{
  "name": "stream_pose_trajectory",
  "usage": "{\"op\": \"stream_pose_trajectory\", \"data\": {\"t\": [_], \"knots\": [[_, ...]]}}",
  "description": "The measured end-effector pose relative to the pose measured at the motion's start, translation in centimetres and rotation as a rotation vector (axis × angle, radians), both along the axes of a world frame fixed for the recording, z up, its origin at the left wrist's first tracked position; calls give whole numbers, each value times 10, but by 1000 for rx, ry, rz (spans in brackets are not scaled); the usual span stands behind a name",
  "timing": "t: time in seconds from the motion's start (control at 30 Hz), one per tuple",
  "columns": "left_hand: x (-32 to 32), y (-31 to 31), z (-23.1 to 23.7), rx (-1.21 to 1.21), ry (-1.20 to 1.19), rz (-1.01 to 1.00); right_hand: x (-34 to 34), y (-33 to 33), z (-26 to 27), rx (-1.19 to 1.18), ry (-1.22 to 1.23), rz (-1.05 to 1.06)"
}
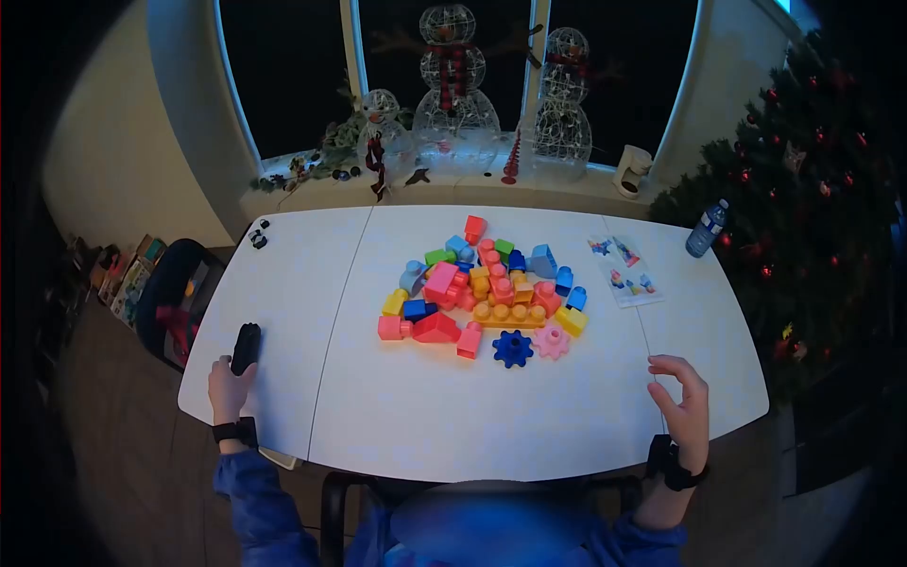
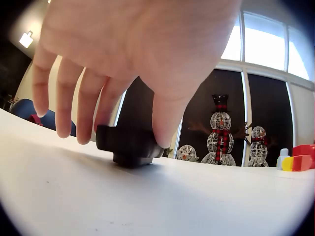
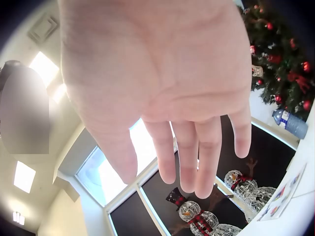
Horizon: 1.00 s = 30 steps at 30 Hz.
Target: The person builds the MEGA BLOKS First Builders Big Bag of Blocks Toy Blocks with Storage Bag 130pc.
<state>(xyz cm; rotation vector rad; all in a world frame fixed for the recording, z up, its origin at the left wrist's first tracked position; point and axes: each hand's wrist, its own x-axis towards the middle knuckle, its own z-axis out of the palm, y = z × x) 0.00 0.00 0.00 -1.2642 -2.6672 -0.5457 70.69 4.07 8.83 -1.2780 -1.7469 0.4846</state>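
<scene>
My left hand point(image 1: 230, 389) is at the left side of the white table, thumb and index finger on either side of the near end of a long black object point(image 1: 247, 348). In the left wrist view this black object point(image 2: 129, 142) shows a wide top and a narrower base close over the tabletop; its kind is not clear. The other fingers of the left hand point(image 2: 133, 54) hang loosely beside it. Over the table's right part, my right hand point(image 1: 688, 406) holds nothing, its fingers relaxed and slightly bent. The right wrist view shows the bare palm point(image 3: 162, 73).
A pile of toy building blocks point(image 1: 444, 283) covers the table's middle, with a blue gear point(image 1: 513, 350) and a pink gear point(image 1: 552, 341) at its front. A picture sheet point(image 1: 627, 271) and a water bottle point(image 1: 707, 229) are at the right. Small black pieces point(image 1: 259, 236) lie far left.
</scene>
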Motion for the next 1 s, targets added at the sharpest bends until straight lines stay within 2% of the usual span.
{"op": "stream_pose_trajectory", "data": {"t": [0.07,0.17,0.27,0.33,0.5,0.57,0.67,0.77,0.87,1.0], "knots": [[30,4,18,161,149,-144,-7,-3,4,-2,-21,-25],[95,28,65,383,-39,-563,-24,-4,5,34,-78,-22],[164,54,94,315,-79,-862,-46,-2,4,68,-145,40],[197,77,88,242,-116,-1043,-63,2,2,82,-186,114],[233,121,34,12,65,-995,-97,-2,-6,100,-278,300],[233,130,27,-10,142,-959,-94,-4,-6,86,-279,300],[228,133,25,7,126,-947,-86,-4,-14,74,-269,261],[216,133,21,-88,-23,-928,-81,-6,-18,60,-253,227],[213,121,29,-174,-69,-905,-80,-7,-19,37,-238,217],[235,93,58,-107,-435,-1062,-82,-3,-23,41,-236,229]]}}
